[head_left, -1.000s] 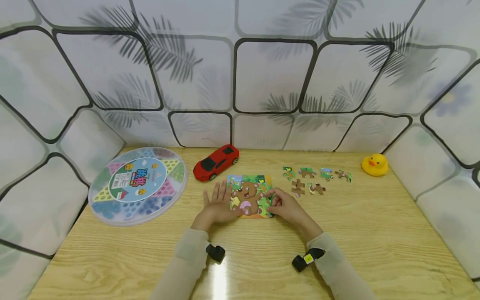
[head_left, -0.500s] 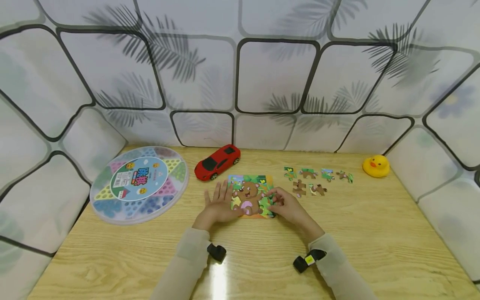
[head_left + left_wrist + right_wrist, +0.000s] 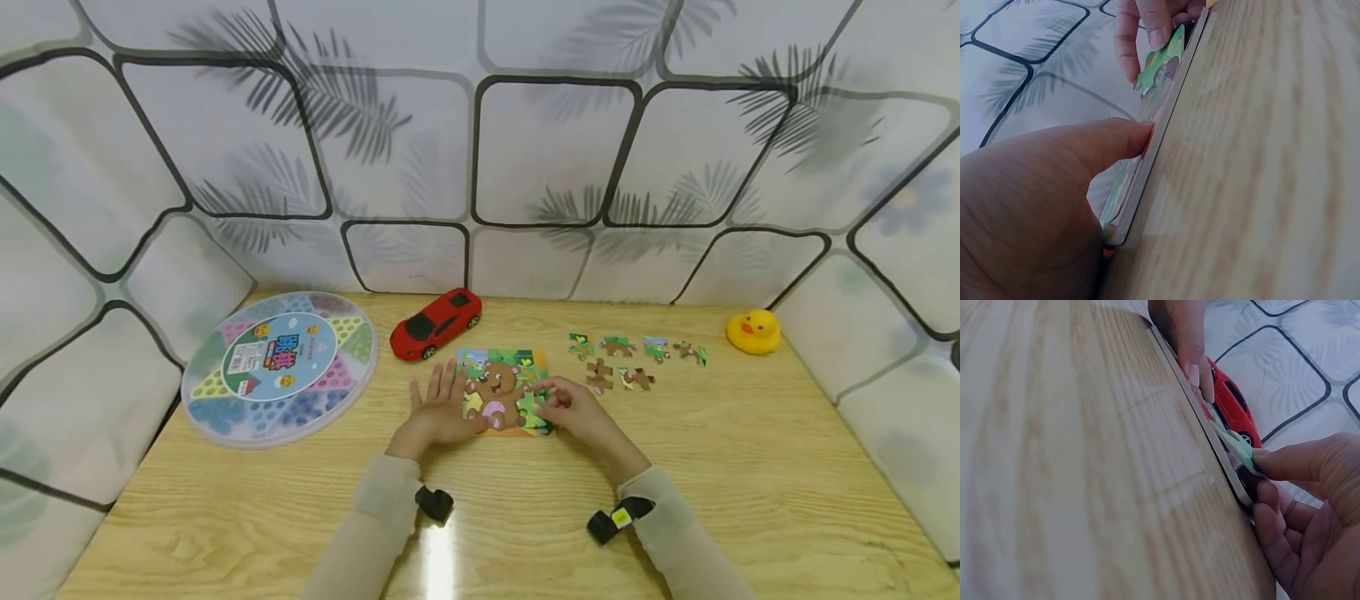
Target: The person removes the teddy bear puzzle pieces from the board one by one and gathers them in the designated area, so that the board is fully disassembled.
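A jigsaw board (image 3: 498,358) with a brown bear picture lies flat on the wooden table in the head view. My left hand (image 3: 435,417) rests on its left side with fingers spread, the thumb lying over the lower edge. At the board's right side my right hand (image 3: 581,415) pinches a green puzzle piece (image 3: 1163,65) between thumb and fingers. In the left wrist view that piece tilts up from the board, its lower end close over the picture. The right wrist view shows the thumb on top of the green piece (image 3: 1238,447), with the other fingers curled beneath.
Several loose puzzle pieces (image 3: 600,375) lie to the right behind my right hand. Behind the board is a red toy car (image 3: 435,325). A round Chinese checkers box (image 3: 277,367) lies at left, a yellow rubber duck (image 3: 752,332) at far right. A patterned cloth wall encloses the table.
My right hand's fingers have shifted slightly at the board's right edge, still pinching the piece. The left hand stays in place on the board.
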Demonstrator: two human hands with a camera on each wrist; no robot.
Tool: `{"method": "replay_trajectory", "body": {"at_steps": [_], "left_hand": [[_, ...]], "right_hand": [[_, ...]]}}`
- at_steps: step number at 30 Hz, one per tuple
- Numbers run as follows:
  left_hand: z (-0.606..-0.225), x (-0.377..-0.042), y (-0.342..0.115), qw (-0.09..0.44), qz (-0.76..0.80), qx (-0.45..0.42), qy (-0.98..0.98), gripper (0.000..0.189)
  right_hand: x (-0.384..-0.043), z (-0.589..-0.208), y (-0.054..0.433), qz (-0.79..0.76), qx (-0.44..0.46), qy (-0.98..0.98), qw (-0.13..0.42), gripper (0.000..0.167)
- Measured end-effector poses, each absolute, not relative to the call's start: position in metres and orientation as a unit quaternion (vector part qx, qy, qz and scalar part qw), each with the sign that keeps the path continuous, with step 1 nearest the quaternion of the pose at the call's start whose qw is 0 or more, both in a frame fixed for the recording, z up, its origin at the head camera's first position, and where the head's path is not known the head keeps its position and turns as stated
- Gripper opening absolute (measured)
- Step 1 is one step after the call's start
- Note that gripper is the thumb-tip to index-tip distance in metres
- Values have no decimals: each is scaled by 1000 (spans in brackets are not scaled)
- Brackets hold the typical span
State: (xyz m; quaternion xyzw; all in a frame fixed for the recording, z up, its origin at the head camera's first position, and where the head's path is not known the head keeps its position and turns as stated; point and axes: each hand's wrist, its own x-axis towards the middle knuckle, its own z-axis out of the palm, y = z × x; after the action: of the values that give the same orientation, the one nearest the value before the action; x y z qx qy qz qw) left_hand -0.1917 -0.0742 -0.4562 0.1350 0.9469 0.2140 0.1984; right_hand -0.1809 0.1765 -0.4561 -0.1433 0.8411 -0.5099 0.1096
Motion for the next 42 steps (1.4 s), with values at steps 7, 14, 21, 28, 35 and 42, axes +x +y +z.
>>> {"method": "replay_trajectory", "body": {"at_steps": [7,14,21,28,35,42], "left_hand": [[-465,-197,-74,207,204,128,948,102],[-464,-198,-74,213,196,125,949,103],[-459,-195,-75,214,202,127,947,100],[-464,-196,-75,206,206,130,948,100],[-469,-198,-76,199,211,132,948,98],[-467,-197,-76,201,212,134,947,98]], "right_hand": [[-181,-456,177,-527,-133,832,113,34],[-175,-442,174,-543,-113,823,123,36],[-178,-448,183,-564,-114,809,122,38],[-183,-453,200,-574,-106,802,127,39],[-183,-442,233,-582,-65,805,96,42],[-180,-430,273,-567,-40,821,48,46]]}}
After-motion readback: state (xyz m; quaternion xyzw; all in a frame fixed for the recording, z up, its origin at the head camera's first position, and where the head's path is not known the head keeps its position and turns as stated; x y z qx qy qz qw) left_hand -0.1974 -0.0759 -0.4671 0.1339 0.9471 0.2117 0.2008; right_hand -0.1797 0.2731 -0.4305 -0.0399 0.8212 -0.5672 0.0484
